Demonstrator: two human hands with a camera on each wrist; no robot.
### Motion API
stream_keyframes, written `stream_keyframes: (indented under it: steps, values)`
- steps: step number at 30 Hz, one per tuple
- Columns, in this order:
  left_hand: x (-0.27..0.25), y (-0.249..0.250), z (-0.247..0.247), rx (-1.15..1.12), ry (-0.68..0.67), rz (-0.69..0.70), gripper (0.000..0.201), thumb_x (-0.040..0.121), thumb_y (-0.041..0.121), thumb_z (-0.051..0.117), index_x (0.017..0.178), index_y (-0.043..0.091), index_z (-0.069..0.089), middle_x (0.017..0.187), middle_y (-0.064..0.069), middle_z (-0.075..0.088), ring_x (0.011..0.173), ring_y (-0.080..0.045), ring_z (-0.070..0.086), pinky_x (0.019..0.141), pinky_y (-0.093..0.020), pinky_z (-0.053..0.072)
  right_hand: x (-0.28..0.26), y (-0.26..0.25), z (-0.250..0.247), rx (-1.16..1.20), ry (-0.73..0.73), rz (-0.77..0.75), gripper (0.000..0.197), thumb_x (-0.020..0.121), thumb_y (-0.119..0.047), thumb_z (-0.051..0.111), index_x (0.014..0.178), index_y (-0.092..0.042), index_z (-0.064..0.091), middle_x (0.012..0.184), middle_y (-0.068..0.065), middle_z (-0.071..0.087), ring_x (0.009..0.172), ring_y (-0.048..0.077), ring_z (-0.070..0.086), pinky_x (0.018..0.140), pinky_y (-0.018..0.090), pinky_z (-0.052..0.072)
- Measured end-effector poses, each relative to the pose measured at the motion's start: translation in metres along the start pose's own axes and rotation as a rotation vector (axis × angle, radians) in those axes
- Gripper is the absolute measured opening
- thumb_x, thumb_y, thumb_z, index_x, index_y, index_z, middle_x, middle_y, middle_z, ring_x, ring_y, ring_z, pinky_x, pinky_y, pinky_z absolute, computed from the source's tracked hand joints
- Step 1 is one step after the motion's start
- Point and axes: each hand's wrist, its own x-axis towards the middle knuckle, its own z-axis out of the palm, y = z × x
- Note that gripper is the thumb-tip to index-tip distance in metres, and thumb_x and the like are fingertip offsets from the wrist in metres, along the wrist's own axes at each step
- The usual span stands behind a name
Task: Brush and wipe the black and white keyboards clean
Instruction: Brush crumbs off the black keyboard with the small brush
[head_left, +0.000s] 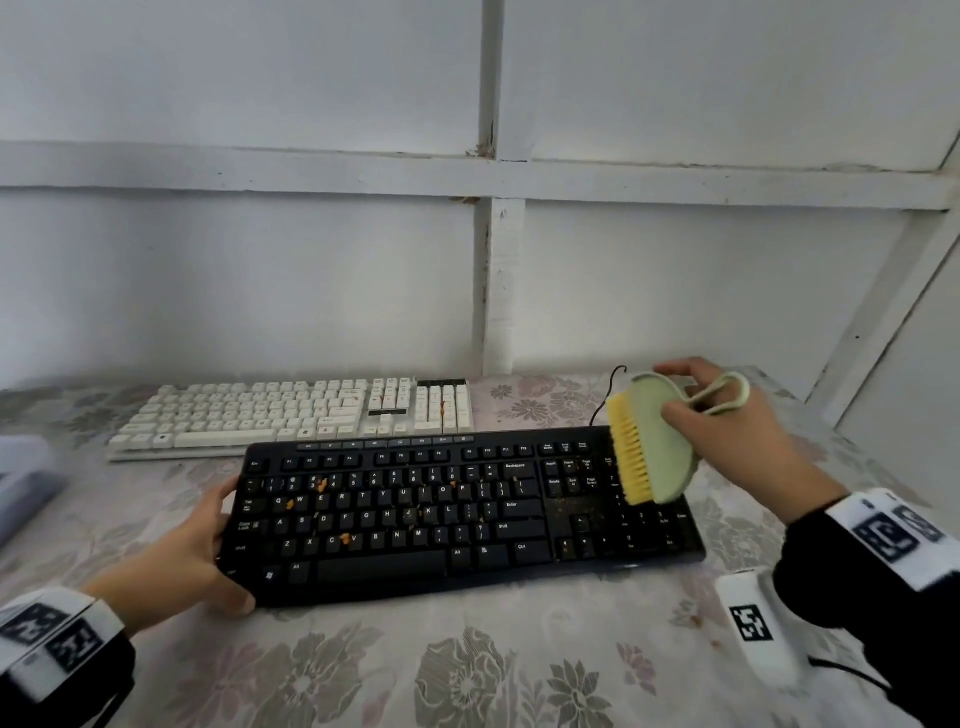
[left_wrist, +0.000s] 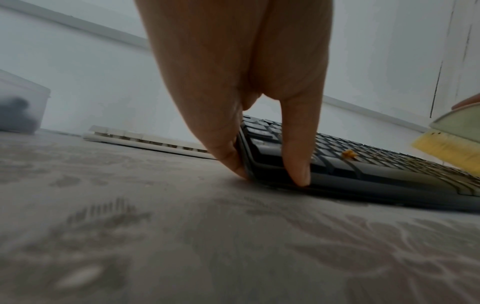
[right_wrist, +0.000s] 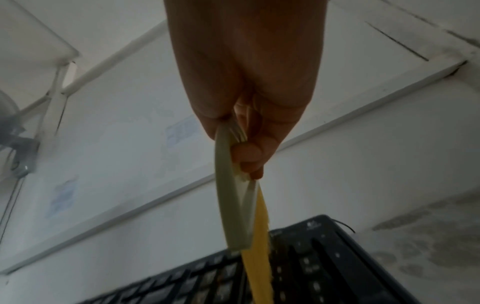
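The matte black keyboard (head_left: 462, 514), crumb-flecked, lies long axis 9-to-3 on a floral cloth (head_left: 467, 670). The left hand (head_left: 192, 561) grasps its 9 o'clock end. The right hand (head_left: 727, 431) grips a pale-green oval brush (head_left: 649, 447), yellow bristles toward 9, over the numpad. The white keyboard (head_left: 296, 415) sits at 11 o'clock, its detail blurred.

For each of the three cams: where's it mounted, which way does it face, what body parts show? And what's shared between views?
Head: worn on the head, facing forward and down at the black keyboard, white keyboard, both forearms, left hand and right hand holding the brush.
Left wrist: low over the tablecloth, looking along the left fingers gripping the black keyboard's end.
Right wrist: looks down along the right fingers at the brush.
Shared: black keyboard and brush appear in all three.
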Motion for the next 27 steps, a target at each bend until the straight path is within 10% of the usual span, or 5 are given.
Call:
stream_keyframes:
  steps: [4,9,20,27]
  values:
    - [-0.001,0.003,0.002,-0.006,0.004,-0.004,0.136,0.017,0.003,0.075,0.138,0.033,0.020,0.110,-0.010,0.061,0.099,-0.024,0.062,0.071,-0.036,0.051,-0.021,0.005,0.008,-0.156,-0.078,-0.007,0.027,0.088,-0.008,0.056,0.105,-0.028,0.058,0.084,-0.008,0.061,0.066,0.009,0.059,0.043,0.013,0.041]
    - [-0.002,0.002,0.002,-0.001,0.018,-0.013,0.133,0.017,0.003,0.076,0.133,0.038,0.020,0.109,-0.012,0.061,0.100,-0.026,0.061,0.074,-0.038,0.050,-0.046,0.003,-0.003,-0.202,-0.216,0.048,0.022,0.085,-0.009,0.059,0.092,-0.030,0.062,0.084,0.000,0.063,0.069,0.017,0.059,0.051,0.020,0.043]
    - [-0.002,0.002,0.002,-0.008,0.015,-0.014,0.128,0.019,0.003,0.075,0.130,0.039,0.021,0.110,-0.013,0.061,0.101,-0.028,0.062,0.075,-0.039,0.051,0.001,-0.015,0.017,-0.036,-0.048,-0.008,0.030,0.087,-0.006,0.053,0.111,-0.023,0.059,0.080,-0.007,0.058,0.063,0.005,0.054,0.039,0.006,0.036]
    - [0.000,0.002,0.002,-0.004,0.020,-0.016,0.129,0.017,0.004,0.075,0.130,0.039,0.022,0.109,-0.012,0.061,0.101,-0.027,0.060,0.077,-0.041,0.050,-0.040,0.005,0.014,-0.164,-0.166,-0.006,0.028,0.084,-0.006,0.059,0.102,-0.027,0.063,0.090,-0.008,0.066,0.079,0.010,0.062,0.055,0.018,0.047]
